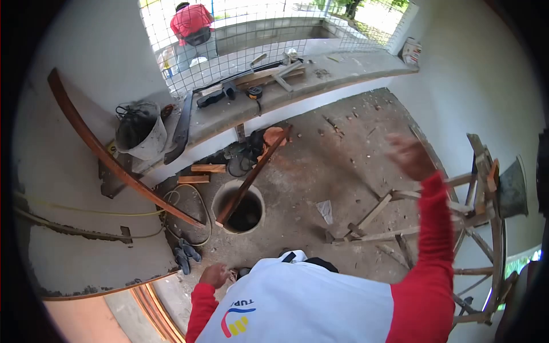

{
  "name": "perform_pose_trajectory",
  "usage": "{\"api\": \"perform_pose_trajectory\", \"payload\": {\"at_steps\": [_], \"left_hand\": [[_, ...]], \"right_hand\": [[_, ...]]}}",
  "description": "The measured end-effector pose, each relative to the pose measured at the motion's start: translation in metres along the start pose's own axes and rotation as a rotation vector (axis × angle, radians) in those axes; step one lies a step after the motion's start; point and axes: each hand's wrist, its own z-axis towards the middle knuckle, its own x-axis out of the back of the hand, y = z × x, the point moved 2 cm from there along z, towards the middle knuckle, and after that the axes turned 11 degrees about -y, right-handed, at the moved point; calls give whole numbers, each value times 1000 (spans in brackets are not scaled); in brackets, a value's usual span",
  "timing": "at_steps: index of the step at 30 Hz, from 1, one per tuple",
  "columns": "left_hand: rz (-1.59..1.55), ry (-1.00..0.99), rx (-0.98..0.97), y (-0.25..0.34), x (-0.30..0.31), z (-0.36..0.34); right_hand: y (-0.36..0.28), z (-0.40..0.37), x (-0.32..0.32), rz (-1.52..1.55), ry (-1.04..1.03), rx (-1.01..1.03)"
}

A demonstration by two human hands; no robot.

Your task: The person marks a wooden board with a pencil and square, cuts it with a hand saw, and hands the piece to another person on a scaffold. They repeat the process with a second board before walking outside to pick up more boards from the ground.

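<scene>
My left hand (215, 275) is low beside my body, above the floor near a pair of grey slippers (186, 255); its fingers are partly hidden. My right hand (410, 155) is stretched out on the right over the concrete floor, smeared by motion. I can make out no object in either hand. Between them stands a round concrete pipe (258, 200), open at the top, with a long wooden strip (254, 174) leaning across it. A crumpled white scrap (325, 211) lies on the floor.
A wooden frame (420, 231) stands at the right. At the left are a long curved board (103, 151), a yellowish hose (74, 210) and a bucket (151, 137). A ledge (354, 68) holds a tape measure (254, 92). Beyond the mesh is a person (191, 22).
</scene>
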Motion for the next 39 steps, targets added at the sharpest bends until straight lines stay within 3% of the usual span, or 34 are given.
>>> {"api": "perform_pose_trajectory", "payload": {"at_steps": [1,2,3,4,5,6,7,8,10,11,12,13,15,16,17,18,19,21,27,31,33,35,36,37,39], "left_hand": [[97,-14,-25,-22,-16,-6],[112,-80,93,-44,-33,-25],[121,-130,137,-131,-98,-23],[187,75,-7,-210,-140,-19],[72,-11,66,-211,-127,-27],[-9,-79,162,-202,-116,-32],[-61,-101,213,-199,-112,-43],[-92,-100,235,-194,-111,-49],[-156,-95,261,-189,-109,-70],[-187,-92,271,-187,-110,-79],[-229,-88,285,-188,-116,-95],[-283,-82,307,-186,-128,-113],[-403,-79,365,-182,-162,-163],[-455,-80,384,-177,-182,-188],[-511,-82,402,-170,-203,-207],[-554,-87,409,-164,-222,-225],[-602,-88,417,-157,-236,-239],[-713,-73,428,-141,-260,-253],[-1013,67,466,-77,-314,-269],[-1156,242,545,-38,-342,-245],[-1210,397,619,-9,-363,-223],[-1261,478,697,18,-372,-213],[-1312,288,654,27,-351,-237],[-1373,365,733,40,-312,-255],[-1334,414,833,55,-321,-249]], "right_hand": [[-23,5,-34,135,-119,-10],[-22,14,-89,183,-140,113],[-22,16,-142,222,-111,182],[-42,11,-181,106,-308,-6],[-42,13,-248,28,-624,-113],[-78,-4,-256,-12,-730,-137],[-75,-18,-321,5,-680,-66],[-84,-34,-357,100,-842,-59],[-80,-70,-450,-10,-942,45],[-88,-91,-463,-36,-1057,60],[-92,-115,-471,-74,-1187,87],[-109,-132,-432,52,-1233,-97],[-94,-160,-443,137,-1260,74],[-99,-159,-423,318,-1330,-71],[-112,-153,-406,156,-1365,-107],[-106,-160,-421,-56,-1144,296],[-127,-149,-393,127,-1243,17],[-145,-139,-386,165,-1254,-1],[-226,-87,-403,-183,-1355,586],[-246,-45,-434,-339,-1324,846],[-249,-11,-476,-597,-1344,1196],[-302,25,-478,-483,-1433,1100],[-342,38,-476,-421,-1476,1047],[-381,51,-474,-393,-1500,1002],[-455,69,-465,-379,-1472,930]]}}
